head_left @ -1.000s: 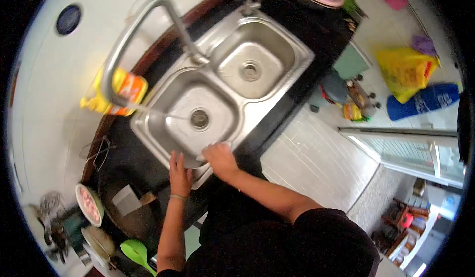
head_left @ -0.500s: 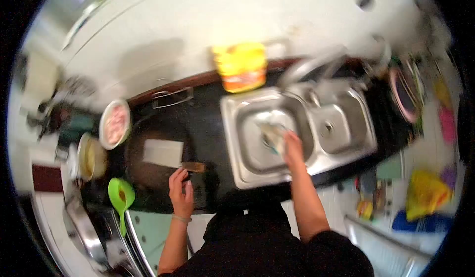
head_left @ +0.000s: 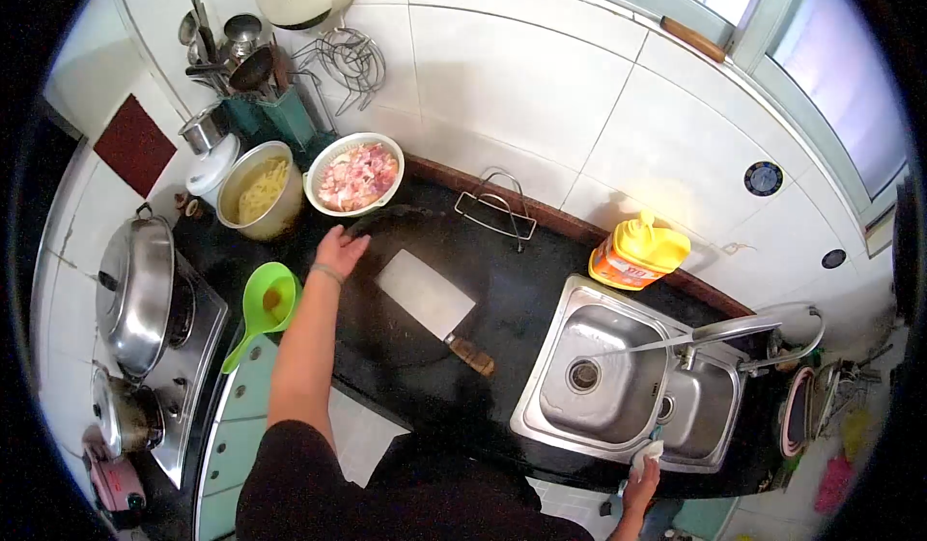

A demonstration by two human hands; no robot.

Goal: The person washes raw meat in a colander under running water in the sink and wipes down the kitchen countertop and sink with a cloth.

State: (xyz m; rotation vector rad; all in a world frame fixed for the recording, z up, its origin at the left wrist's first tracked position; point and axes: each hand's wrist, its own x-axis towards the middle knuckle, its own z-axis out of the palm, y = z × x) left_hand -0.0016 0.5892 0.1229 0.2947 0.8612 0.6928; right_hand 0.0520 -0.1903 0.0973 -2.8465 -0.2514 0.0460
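The cloth [head_left: 648,454] is whitish, the ladle [head_left: 261,311] bright green.

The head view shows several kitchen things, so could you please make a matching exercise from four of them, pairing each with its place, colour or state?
Things:
1. cleaver
2. cloth
3. meat
4. ladle

Descriptions:
A. in a bowl near the left hand
B. bright green
C. lying flat, handle towards the sink
D. held in the right hand

Right pairs: 1-C, 2-D, 3-A, 4-B.
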